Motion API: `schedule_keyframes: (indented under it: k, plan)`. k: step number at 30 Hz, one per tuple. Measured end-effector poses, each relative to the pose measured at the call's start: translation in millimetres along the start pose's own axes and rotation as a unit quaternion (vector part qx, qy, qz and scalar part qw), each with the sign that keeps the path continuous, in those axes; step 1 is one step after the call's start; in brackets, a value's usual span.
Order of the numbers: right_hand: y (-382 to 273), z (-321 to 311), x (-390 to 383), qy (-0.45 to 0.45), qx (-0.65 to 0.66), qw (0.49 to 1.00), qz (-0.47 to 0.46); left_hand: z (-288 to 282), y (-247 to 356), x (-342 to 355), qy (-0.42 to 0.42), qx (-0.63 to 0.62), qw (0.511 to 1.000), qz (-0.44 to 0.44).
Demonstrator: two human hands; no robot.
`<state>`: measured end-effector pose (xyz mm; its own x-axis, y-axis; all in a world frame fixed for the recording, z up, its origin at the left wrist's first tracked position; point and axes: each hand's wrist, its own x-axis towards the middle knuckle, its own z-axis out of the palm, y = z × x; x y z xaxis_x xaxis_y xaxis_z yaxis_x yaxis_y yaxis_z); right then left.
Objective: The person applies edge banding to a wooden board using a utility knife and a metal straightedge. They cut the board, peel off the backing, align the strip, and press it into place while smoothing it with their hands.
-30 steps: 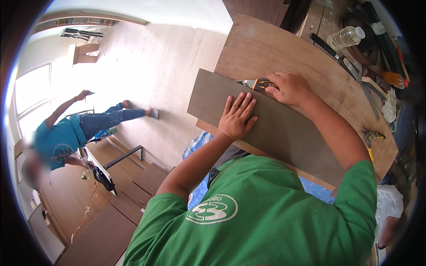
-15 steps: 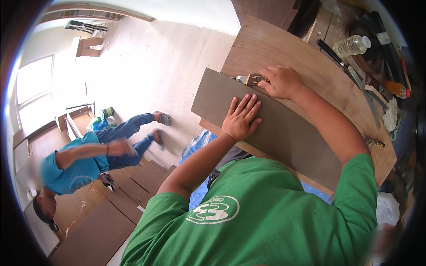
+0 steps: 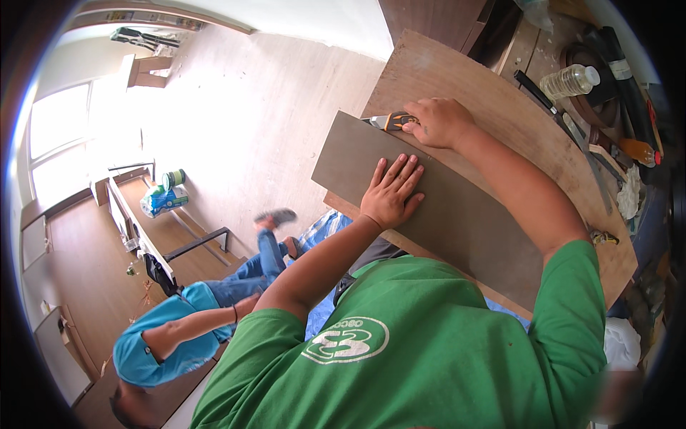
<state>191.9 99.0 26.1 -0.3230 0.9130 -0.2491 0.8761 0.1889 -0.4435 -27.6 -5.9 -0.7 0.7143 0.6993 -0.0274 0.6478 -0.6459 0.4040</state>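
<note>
Under left hand [image 3: 391, 191] grey panel [image 3: 457, 214]; right hand [image 3: 439, 121] grips knife [image 3: 389, 121]

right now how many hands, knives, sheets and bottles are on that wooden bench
bare hands: 2, left hand flat on the sheet, right hand gripping the knife
orange and black utility knife: 1
grey-brown laminate sheet: 1
clear plastic bottle: 1
total: 5

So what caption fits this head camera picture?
Left hand presses a grey-brown panel flat while right hand holds a utility knife at its edge.
</note>
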Motion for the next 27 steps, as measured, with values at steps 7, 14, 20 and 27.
schedule_keyframes:
  k: [7,14,20,27]
  plan:
    - [-6,3,14,-0.01,0.018,1.0,0.015,-2,2,1,0.001,0.0,1.0,0.001]
    - [-10,3,19,-0.002,0.013,1.0,0.01,-2,2,1,0.004,-0.004,1.0,-0.001]
    - [-16,2,28,-0.009,0.015,1.0,0.018,0,1,1,0.004,0.0,1.0,0.0]
    - [-24,-3,37,-0.032,0.007,0.999,0.022,-1,1,-1,0.0,-0.002,1.0,-0.002]
